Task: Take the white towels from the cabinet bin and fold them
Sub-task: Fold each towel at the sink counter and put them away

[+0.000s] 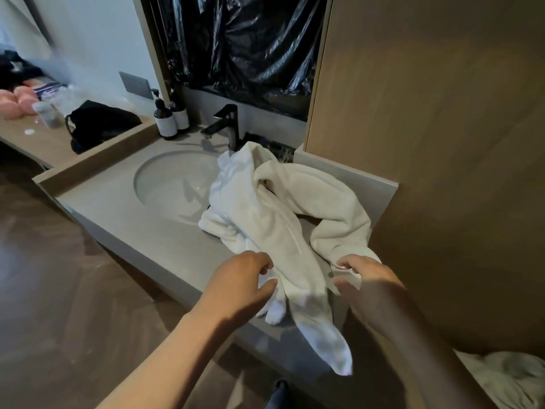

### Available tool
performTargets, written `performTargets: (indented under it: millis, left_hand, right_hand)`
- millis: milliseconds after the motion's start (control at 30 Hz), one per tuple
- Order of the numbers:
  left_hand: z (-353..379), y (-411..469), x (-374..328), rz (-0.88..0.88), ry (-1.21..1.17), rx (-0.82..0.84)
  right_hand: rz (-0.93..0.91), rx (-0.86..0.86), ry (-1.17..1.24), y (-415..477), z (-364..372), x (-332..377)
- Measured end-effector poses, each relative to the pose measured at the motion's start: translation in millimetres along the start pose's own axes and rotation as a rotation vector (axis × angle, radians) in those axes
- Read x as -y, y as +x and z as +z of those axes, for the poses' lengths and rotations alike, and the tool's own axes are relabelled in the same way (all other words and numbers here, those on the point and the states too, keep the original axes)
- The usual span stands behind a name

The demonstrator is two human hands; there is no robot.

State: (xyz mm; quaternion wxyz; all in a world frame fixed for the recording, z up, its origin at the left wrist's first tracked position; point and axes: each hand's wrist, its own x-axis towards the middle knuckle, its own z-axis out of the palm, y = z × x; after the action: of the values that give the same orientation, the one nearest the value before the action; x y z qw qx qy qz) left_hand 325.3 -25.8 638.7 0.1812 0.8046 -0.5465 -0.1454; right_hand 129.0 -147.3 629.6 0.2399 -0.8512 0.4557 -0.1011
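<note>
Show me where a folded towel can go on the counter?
Free: the counter strip between the sink and front edge, left of the towels. Crowded: the right end under towels, and behind by the bottles and faucet.

The towels [274, 219] are plain white. The counter [141, 231] is matt grey, the basin [174, 181] a paler grey, and the faucet [228, 128] black. The far bottles [165, 119] are dark with white labels. The plastic sheet [244, 45] behind is glossy black. The cabinet door [427, 113] on the right is tan, and the floor [59, 290] is brown herringbone.
</note>
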Motion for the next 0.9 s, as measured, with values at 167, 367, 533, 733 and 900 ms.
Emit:
performTargets:
  millis: [167,367,533,733,900]
  left_hand:
    - [-6.1,55.7,-3.8,0.003,-0.002,-0.018]
    - [0.6,98.1,-8.5,0.033,0.009,-0.008]
    - [-0.2,126.2,-16.6,0.1,-0.049,-0.03]
    - [1.0,171.5,-18.2,0.211,-0.074,0.037]
    - [-1.2,209.4,-9.8,0.26,-0.079,0.099]
  right_hand:
    - [0.015,0.007,0.024,50.2,-11.4,-10.6]
    - [0.091,0.026,0.051,82.0,-24.1,-23.9]
    - [0.151,-0.023,0.052,96.8,-26.2,-28.9]
    - [0.254,-0.081,0.113,119.9,-22.2,-34.8]
    - [0.33,-0.119,0.151,137.2,-12.2,-29.2]
